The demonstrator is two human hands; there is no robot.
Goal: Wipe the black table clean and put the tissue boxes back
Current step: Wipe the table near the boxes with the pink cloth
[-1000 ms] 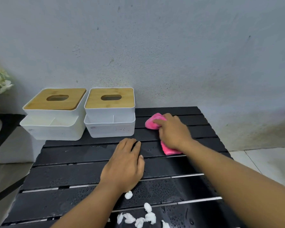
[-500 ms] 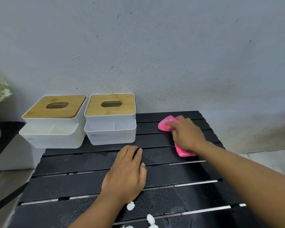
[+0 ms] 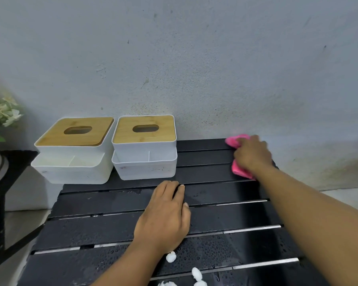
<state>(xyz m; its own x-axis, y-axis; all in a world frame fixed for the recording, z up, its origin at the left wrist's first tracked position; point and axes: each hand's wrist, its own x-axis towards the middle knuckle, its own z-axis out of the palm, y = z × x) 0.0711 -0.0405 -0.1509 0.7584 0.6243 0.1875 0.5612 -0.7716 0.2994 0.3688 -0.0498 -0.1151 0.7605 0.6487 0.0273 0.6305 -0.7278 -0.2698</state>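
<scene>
Right hand (image 3: 252,155) at frame right, fingers curled over the pink cloth (image 3: 239,171), pressing it onto the far corner of the black slatted table (image 3: 103,230). Left hand (image 3: 165,215) lies flat, fingers straight, bracing mid-table. Tissue boxes (image 3: 144,145) sit centre-left by the wall. Best bet: long strokes along the slats, then down to the droplets (image 3: 205,250) and tissue scraps (image 3: 171,256).

Left tissue box (image 3: 72,153) and right tissue box (image 3: 144,149) side by side at far left of table (image 3: 103,203), cloth (image 3: 239,170) under right hand (image 3: 253,155) at far right corner, left hand (image 3: 163,219) flat at centre, tissue scraps (image 3: 196,272) just before it
</scene>
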